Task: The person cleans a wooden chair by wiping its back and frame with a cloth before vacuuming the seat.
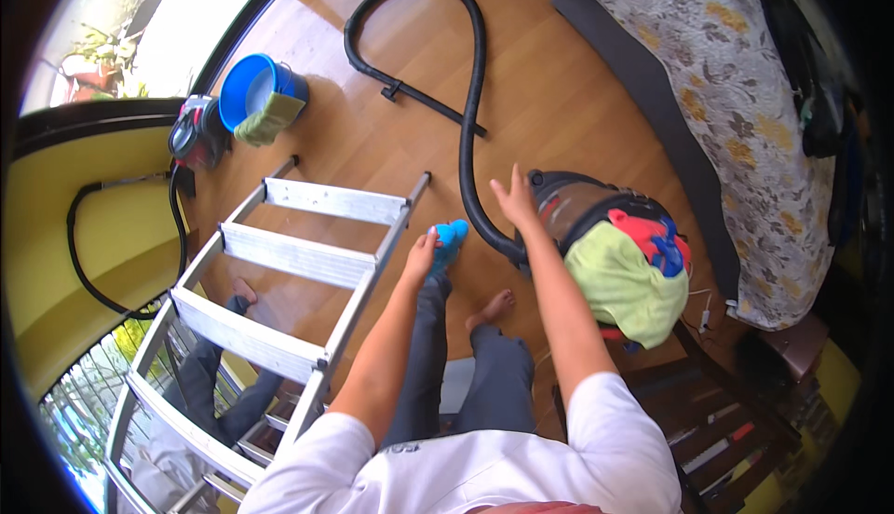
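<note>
My left hand [421, 255] grips a bright blue item [448, 241], apparently a bunched cloth, low over the floor. Its exact form is hard to tell, and it hides my left foot. With fingers spread and nothing in them, my right hand [515, 200] reaches out beside the canister vacuum cleaner [569, 203]. A lime-green cloth [621, 276] drapes over the vacuum's top, along with a red cloth [639, 231] and a blue item [667, 248]. From the vacuum, a black hose [475, 95] loops forward across the wooden floor and ends in a straight tube [440, 109].
An aluminium ladder [300, 255] stands at my left; another person's leg [202, 374] shows behind it. Farther off are a blue bucket [244, 91] with a green cloth [271, 119] and a second cleaning machine [200, 133]. A bed with a floral cover [698, 95] lies right, a dark slatted rack [726, 437] lower right.
</note>
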A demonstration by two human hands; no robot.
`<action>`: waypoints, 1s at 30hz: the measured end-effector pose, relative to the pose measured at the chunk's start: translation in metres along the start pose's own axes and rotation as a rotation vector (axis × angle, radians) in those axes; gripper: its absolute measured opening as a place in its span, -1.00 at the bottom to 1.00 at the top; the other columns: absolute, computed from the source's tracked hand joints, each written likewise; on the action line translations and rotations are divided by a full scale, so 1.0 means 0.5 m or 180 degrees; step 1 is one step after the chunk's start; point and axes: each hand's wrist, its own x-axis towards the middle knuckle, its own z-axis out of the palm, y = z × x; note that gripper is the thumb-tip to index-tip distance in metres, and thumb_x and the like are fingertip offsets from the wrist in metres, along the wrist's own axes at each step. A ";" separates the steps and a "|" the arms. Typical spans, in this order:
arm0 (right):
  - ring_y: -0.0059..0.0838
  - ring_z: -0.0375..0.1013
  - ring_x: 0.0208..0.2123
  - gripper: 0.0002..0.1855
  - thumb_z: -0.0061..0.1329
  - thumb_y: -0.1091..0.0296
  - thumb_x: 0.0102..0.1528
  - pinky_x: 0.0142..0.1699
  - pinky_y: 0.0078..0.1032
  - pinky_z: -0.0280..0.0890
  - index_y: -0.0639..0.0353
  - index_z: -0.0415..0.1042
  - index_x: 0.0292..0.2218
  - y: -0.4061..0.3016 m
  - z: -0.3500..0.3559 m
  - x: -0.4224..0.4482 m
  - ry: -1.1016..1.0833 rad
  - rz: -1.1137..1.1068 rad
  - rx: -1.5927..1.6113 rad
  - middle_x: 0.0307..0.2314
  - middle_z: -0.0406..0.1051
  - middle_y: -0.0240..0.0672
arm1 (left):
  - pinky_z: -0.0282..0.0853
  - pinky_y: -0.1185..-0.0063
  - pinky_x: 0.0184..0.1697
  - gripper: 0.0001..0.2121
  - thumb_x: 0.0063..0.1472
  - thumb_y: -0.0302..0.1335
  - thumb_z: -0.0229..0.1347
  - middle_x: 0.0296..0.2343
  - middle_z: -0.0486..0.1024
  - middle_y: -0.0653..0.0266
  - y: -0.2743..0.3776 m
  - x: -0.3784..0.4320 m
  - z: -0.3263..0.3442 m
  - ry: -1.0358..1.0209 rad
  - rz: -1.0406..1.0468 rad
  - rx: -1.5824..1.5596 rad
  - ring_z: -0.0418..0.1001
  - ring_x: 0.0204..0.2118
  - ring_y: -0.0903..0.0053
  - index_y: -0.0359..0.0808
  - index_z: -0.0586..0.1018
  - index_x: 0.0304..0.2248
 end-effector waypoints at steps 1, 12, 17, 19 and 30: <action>-0.20 0.27 -0.17 -0.47 -0.08 0.08 -0.04 -0.12 -0.31 0.17 0.31 0.24 -0.15 0.094 0.109 0.010 -0.0148 0.0669 -0.0213 -0.22 0.27 0.04 | 0.11 0.63 -0.09 -0.44 0.14 -0.01 -0.23 -0.35 0.43 0.16 0.048 0.003 0.018 -0.0142 0.0019 0.0033 0.33 -0.23 0.53 -0.42 0.39 -0.21; -0.51 0.27 -0.38 -0.54 -0.01 0.25 -0.07 -0.26 -0.60 0.21 0.25 0.20 -0.15 -0.107 0.092 -0.012 -0.3311 0.0287 0.2752 -0.43 0.29 -0.31 | 0.27 0.61 -0.46 -0.33 -0.01 0.25 -0.32 -0.61 0.36 0.27 0.221 0.338 -0.103 -0.0392 -0.0151 -0.1232 0.32 -0.54 0.55 -0.27 0.44 -0.47; -0.40 0.05 -0.06 -0.30 -0.06 0.17 -0.05 0.01 -0.47 -0.02 0.10 -0.04 0.07 -0.098 0.026 0.020 -0.3706 0.0486 0.2817 -0.10 0.11 -0.14 | 0.33 0.61 -0.38 -0.52 0.05 -0.04 -0.06 -0.51 0.41 0.25 0.422 0.330 -0.118 -0.0639 0.0590 -0.0798 0.39 -0.45 0.57 -0.33 0.34 -0.26; -0.32 0.00 0.03 -0.17 -0.16 0.03 0.00 0.06 -0.40 -0.08 0.03 -0.35 0.14 -0.108 0.009 0.074 -0.3425 0.1551 0.3813 0.00 0.00 -0.09 | 0.32 0.60 -0.30 -0.55 0.04 -0.27 -0.01 -0.46 0.42 0.22 0.455 0.264 -0.129 -0.0683 0.0835 -0.1038 0.39 -0.35 0.53 -0.35 0.21 -0.14; -0.41 0.36 -0.26 -0.07 -0.28 -0.45 -0.17 -0.17 -0.46 0.25 0.32 0.14 -0.09 -0.610 -0.160 0.398 -0.3552 0.0737 0.5281 -0.31 0.34 -0.13 | 0.18 0.65 -0.14 -0.33 -0.09 -0.64 -0.08 -0.13 0.24 0.18 0.576 -0.097 -0.148 -0.1783 0.1525 -0.0325 0.25 -0.13 0.50 -0.28 -0.04 0.07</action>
